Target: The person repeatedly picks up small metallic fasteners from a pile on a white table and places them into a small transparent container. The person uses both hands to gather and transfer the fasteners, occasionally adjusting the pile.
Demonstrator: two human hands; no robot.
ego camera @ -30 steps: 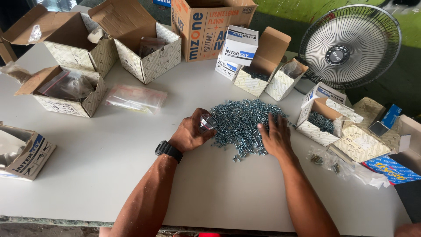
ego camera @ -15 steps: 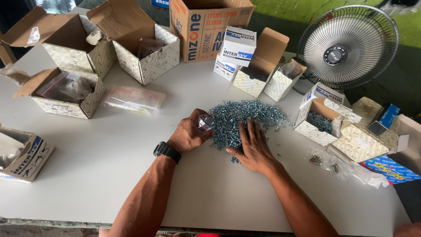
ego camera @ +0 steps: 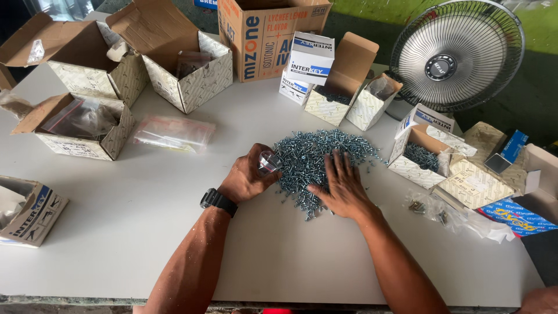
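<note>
At a white worktable [ego camera: 116,232], a person's two bare forearms reach in from the near edge toward a heap of small silvery screws [ego camera: 319,157]. The left hand [ego camera: 247,180], a black watch [ego camera: 218,202] at its wrist, is curled closed around a small clear cup or bag [ego camera: 269,161], whose mouth touches the heap's left edge; which of the two it is cannot be told. The right hand [ego camera: 343,186] lies flat and open on the near right part of the pile, fingers spread, gripping nothing. The screws sit just right of the clear holder and directly under the right palm, so the right hand is the nearer one; the heap's long axis runs left to right. Farther back stand open patterned cartons [ego camera: 197,81], a sealed plastic packet [ego camera: 174,132], a tall printed cardboard box [ego camera: 261,35] and a desk fan [ego camera: 456,55].
</note>
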